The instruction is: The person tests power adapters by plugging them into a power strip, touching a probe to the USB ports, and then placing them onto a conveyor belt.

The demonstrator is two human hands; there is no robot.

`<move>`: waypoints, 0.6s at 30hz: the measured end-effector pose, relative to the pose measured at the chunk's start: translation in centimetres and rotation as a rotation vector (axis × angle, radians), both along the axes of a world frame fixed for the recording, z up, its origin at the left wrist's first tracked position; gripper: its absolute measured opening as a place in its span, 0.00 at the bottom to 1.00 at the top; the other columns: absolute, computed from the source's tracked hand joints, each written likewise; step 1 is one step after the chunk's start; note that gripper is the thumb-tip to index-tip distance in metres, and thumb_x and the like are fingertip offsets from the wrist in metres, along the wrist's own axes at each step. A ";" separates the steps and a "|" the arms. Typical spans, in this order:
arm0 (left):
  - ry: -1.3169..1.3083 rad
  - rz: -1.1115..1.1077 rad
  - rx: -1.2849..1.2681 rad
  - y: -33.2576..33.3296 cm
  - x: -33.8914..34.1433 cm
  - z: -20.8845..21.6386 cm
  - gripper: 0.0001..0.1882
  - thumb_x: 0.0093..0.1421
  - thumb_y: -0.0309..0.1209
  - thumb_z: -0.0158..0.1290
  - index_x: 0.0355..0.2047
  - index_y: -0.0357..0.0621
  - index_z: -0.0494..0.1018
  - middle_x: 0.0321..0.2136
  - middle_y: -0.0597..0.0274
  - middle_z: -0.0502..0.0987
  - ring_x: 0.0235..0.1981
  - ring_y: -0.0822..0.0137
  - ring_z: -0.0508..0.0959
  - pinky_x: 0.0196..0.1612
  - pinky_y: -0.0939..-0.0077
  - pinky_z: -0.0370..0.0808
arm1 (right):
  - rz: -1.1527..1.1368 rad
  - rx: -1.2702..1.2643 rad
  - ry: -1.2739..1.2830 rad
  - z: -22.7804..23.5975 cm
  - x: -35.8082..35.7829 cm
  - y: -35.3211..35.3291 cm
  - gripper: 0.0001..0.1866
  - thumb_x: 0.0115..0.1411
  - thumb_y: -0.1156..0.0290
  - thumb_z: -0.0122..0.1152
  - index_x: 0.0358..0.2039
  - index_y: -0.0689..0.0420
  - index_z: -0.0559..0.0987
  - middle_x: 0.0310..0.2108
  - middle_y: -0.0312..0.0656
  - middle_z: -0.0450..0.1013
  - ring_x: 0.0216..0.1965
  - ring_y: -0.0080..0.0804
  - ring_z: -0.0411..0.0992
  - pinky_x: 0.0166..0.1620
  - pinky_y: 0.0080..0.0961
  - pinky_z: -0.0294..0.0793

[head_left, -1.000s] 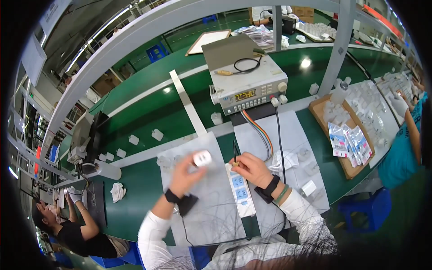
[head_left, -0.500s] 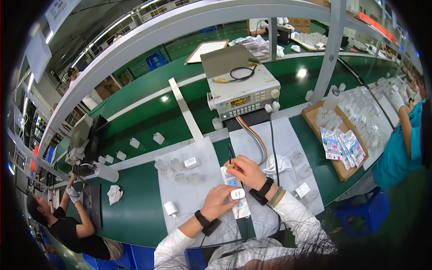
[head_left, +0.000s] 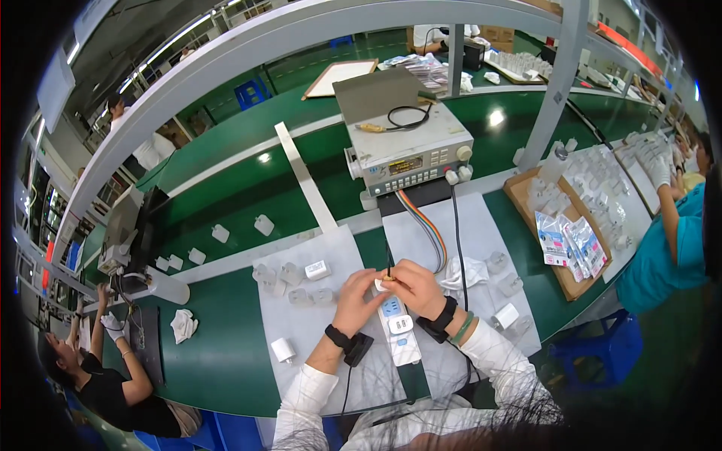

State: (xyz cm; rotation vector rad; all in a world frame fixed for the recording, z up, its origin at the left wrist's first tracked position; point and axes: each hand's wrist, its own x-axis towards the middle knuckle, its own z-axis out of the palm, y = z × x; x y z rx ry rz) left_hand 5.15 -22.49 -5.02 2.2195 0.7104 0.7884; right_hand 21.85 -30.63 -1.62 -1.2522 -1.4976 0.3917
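Observation:
My hands meet over the far end of a white power strip point(head_left: 406, 352). In the fingers of my right hand point(head_left: 419, 289) is a brass-coloured cable connector point(head_left: 388, 278), its black cable rising away from me. My left hand point(head_left: 356, 302) is closed with its fingertips beside the connector, at a small white block mostly covered by fingers; whether it is a charger I cannot tell. Nearer me, a white charger point(head_left: 400, 325) sits in the strip, untouched. Loose chargers lie on white sheets, one white point(head_left: 317, 270) and several in clear wrap point(head_left: 301, 298) to the left.
A bench tester point(head_left: 410, 161) stands behind the strip, ribbon wires point(head_left: 425, 225) running down from it. A crumpled cloth point(head_left: 462, 274) lies right of my hands. Farther right is a cardboard tray point(head_left: 568, 272) with packets. Co-workers sit at both sides; a white bottle point(head_left: 167, 287) stands left.
My left hand has left the charger in the near part of the strip and moved up to my right hand. My right hand keeps the connector in nearly the same place.

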 end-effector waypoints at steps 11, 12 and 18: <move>-0.021 0.021 -0.046 -0.6 -0.2 0.6 0.20 0.50 0.34 0.62 0.45 0.48 0.75 0.43 0.59 0.77 0.46 0.55 0.74 0.49 0.63 0.70 | 0.076 -0.105 0.012 5.6 0.3 -3.8 0.07 0.58 0.75 0.59 0.35 0.62 0.80 0.27 0.38 0.71 0.26 0.25 0.69 0.30 0.20 0.67; -0.036 0.015 -0.048 -0.5 0.0 0.6 0.20 0.50 0.34 0.62 0.45 0.49 0.75 0.43 0.59 0.77 0.46 0.55 0.74 0.49 0.63 0.70 | 0.099 -0.143 -0.048 5.3 0.3 -4.7 0.07 0.58 0.75 0.59 0.35 0.62 0.80 0.27 0.38 0.71 0.26 0.24 0.69 0.30 0.20 0.67; -0.054 0.012 -0.094 -0.7 0.2 0.6 0.21 0.51 0.33 0.61 0.47 0.48 0.75 0.43 0.58 0.77 0.46 0.55 0.74 0.50 0.64 0.70 | 0.056 -0.239 -0.007 2.0 -1.0 -7.8 0.07 0.57 0.72 0.62 0.36 0.60 0.80 0.26 0.38 0.70 0.25 0.25 0.69 0.28 0.21 0.66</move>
